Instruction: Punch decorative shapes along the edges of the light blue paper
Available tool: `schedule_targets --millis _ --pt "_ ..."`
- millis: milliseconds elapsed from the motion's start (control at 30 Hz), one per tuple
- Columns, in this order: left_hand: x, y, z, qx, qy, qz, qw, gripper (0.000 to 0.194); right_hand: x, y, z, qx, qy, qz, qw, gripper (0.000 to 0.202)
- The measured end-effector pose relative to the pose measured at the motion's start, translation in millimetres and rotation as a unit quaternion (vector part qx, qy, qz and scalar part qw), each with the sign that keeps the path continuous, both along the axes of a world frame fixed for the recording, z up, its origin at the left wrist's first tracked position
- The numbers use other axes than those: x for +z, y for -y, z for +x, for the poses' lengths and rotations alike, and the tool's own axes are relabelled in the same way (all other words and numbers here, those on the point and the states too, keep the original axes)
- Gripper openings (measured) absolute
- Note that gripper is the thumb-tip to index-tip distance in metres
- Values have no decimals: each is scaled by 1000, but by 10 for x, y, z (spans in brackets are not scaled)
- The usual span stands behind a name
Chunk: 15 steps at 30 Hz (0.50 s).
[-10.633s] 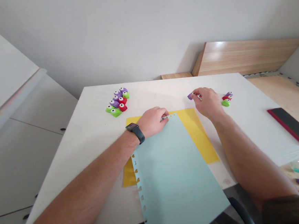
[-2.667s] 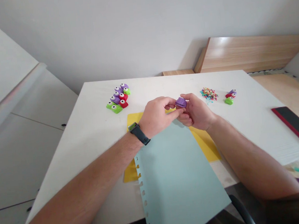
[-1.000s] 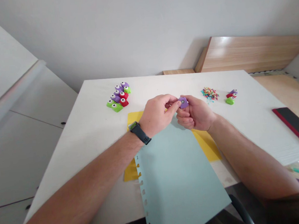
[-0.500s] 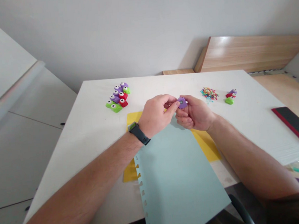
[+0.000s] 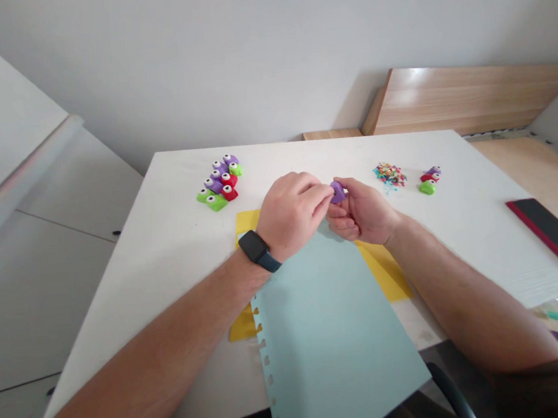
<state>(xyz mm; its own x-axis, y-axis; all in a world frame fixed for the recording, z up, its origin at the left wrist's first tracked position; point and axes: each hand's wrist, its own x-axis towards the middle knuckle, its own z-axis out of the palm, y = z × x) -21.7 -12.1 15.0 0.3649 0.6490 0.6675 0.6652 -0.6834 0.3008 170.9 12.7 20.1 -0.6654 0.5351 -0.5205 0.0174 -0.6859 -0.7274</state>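
Note:
Between my two hands is a small purple piece [image 5: 337, 192], raised over the top of a pale blue sheet [image 5: 336, 320] with a row of punched holes along its left edge. My right hand [image 5: 363, 210] grips the piece between thumb and finger, its other fingers curled. The pinched fingertips of my left hand [image 5: 295, 213] meet the piece's left side; whether they hold something tiny is hidden. A yellow sheet [image 5: 385, 271] lies beneath the blue one. A dark watch [image 5: 258, 249] is on my left wrist.
Several purple, red and green eye-topped pieces [image 5: 219, 181] stand at the back left. Back right are a heap of tiny coloured bits [image 5: 390, 174] and three more eye-topped pieces [image 5: 431, 180]. A black and red case [image 5: 551, 231] lies near the right edge.
My left hand has rolled over so its back and the watch face show more. The purple piece has turned, and the small hole seen in it earlier is now hidden.

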Motion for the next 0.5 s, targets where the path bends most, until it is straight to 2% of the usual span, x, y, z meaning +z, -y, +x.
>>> schedule_targets --millis 500 --pt "-57 -29 6 0 14 -7 1000 14 59 10 -9 -16 -39 -27 999 55"
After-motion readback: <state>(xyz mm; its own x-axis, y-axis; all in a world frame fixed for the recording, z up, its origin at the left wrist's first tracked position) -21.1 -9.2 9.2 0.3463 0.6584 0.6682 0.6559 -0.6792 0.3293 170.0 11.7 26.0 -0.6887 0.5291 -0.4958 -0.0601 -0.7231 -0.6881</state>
